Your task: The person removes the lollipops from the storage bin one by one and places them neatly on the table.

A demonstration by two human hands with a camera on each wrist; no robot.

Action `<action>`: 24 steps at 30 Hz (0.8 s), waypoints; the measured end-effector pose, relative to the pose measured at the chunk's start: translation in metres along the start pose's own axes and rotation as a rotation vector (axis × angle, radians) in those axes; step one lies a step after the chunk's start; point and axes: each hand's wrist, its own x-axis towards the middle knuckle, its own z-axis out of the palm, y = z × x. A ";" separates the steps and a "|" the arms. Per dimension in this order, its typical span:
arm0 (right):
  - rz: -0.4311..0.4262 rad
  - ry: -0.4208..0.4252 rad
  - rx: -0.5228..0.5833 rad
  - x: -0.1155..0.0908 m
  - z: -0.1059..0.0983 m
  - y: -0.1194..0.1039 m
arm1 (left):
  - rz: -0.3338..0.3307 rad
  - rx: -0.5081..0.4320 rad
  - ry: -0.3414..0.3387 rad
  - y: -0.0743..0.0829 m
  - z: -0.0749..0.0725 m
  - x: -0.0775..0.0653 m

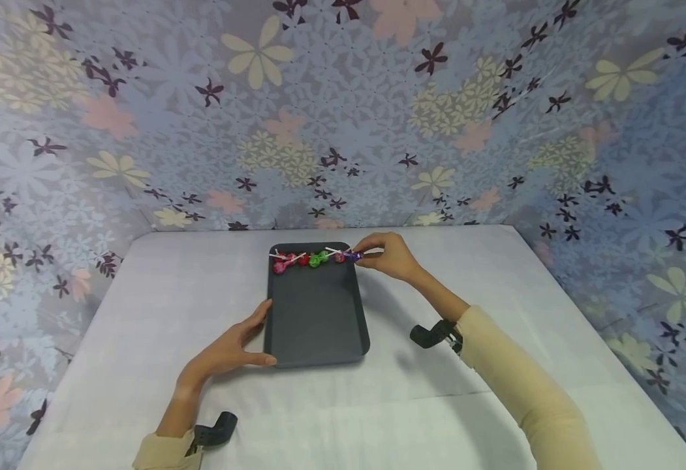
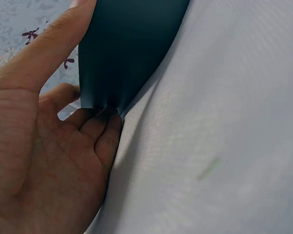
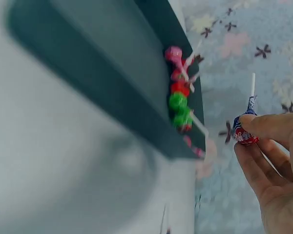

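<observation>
My right hand (image 1: 392, 258): pinching a blue-and-red lollipop (image 3: 244, 136) between thumb and fingers.
Held lollipop: at my fingertips, just left of that hand, by the upper right corner of the dark tray (image 1: 316, 313).
Tray: middle of the frame on the white surface (image 1: 190, 281), other lollipops (image 1: 314, 260) along its top end.
My left hand (image 1: 228, 349): thumb and fingers spread wide, touching the tray's lower left side.

Smooth matt tray (image 1: 316, 313); glossy lollipop wrappers (image 3: 177, 101); matt tablecloth (image 1: 401, 418).
</observation>
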 end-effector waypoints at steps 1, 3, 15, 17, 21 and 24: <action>0.015 0.017 0.001 -0.005 -0.004 0.002 | -0.001 0.005 0.002 0.000 0.000 0.000; 0.049 0.046 0.009 -0.014 -0.012 0.007 | -0.002 0.006 0.003 0.000 0.000 0.000; 0.198 0.135 0.016 -0.066 -0.044 0.046 | 0.026 0.010 0.000 -0.001 0.002 0.001; 0.209 0.146 -0.004 -0.070 -0.046 0.052 | 0.027 0.010 -0.001 -0.001 0.002 0.001; 0.225 0.154 -0.047 -0.076 -0.047 0.063 | 0.027 0.016 0.000 -0.002 0.002 0.001; 0.250 0.157 -0.069 -0.079 -0.047 0.071 | 0.032 0.014 0.002 -0.003 0.002 0.001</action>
